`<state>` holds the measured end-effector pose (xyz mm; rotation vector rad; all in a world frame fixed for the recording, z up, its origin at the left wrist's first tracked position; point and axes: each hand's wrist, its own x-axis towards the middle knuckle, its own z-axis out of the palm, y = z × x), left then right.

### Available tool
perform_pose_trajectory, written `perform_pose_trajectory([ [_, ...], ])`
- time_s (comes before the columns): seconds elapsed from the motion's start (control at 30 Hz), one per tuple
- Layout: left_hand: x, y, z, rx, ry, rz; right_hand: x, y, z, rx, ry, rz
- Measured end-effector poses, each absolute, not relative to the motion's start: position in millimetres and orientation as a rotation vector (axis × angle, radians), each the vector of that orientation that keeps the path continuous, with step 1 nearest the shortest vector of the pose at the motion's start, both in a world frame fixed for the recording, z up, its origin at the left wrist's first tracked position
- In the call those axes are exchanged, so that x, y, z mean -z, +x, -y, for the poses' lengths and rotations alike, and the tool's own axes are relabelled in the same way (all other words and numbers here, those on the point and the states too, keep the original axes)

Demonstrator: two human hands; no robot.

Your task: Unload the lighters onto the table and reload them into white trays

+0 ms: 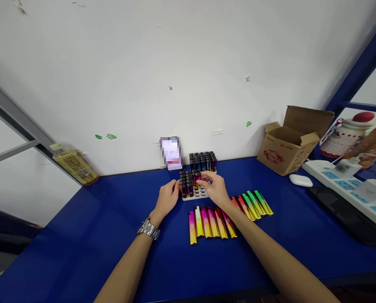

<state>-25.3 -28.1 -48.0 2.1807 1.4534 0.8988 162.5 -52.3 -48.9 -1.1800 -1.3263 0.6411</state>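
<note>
A white tray with slots [202, 193] stands on the table, its left part filled with upright black-topped lighters [184, 190]. My left hand [166, 198] is closed against the tray's left end, steadying it, with the fingertips partly hidden. Pinched between the thumb and fingers of my right hand [216, 189] is a dark pink lighter [197, 178], upright among the tray's slots. Closer to me lies a row of shiny lighters [212, 223] in pink, white and red fading to gold. More lighters, green and red [254, 204], lie to the right, partly behind my right forearm.
A second block of upright lighters [203, 162] stands by the wall, beside a leaning phone [171, 155]. An open carton [279, 149], white case [300, 180], power strip [339, 181] and black flat object [345, 214] are on the right. A bottle [74, 164] leans at the left.
</note>
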Motion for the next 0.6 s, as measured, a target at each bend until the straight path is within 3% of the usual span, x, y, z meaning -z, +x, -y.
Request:
perform_pose_trajectory([
  [0.6, 38.7, -30.9, 26.4, -0.800, 2.250, -1.477, 47.5, 160.8, 58.2, -0.344, -1.260, 1.626],
])
